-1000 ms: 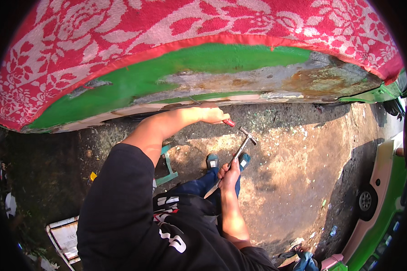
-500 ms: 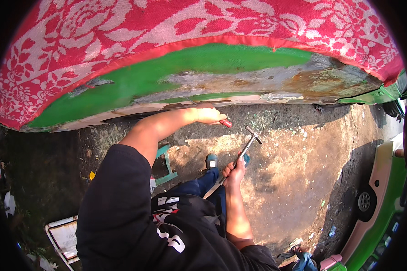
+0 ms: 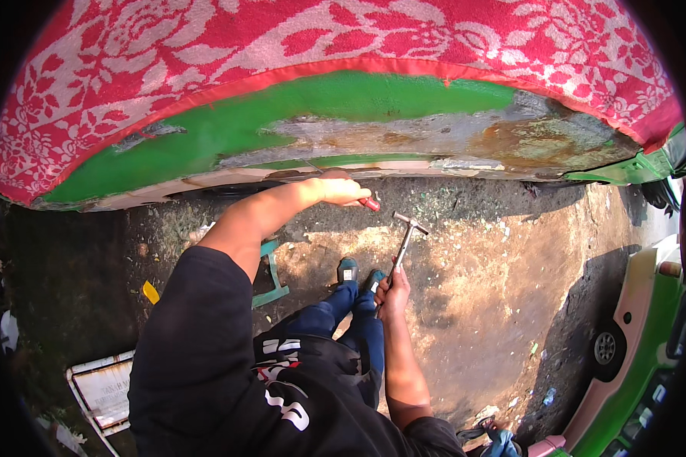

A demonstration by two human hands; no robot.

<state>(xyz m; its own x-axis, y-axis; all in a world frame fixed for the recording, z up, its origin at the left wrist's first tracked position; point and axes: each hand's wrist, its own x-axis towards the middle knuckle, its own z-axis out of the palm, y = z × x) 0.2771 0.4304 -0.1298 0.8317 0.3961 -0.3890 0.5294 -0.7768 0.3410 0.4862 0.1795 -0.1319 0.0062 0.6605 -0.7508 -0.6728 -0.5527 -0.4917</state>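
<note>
Right hand [image 3: 392,292] is clamped on the lower end of a hammer [image 3: 404,242]: slim handle, small metal head at top, tilted up and away from the hand, clear of the panel. Left hand [image 3: 335,188] is closed around a tool with a red handle [image 3: 369,204] whose tip cannot be made out. It is held against the lower edge of a green panel [image 3: 343,107], whose paint is stripped to rusty grey metal just above that hand. A red flowered cloth [image 3: 282,38] covers the panel top.
</note>
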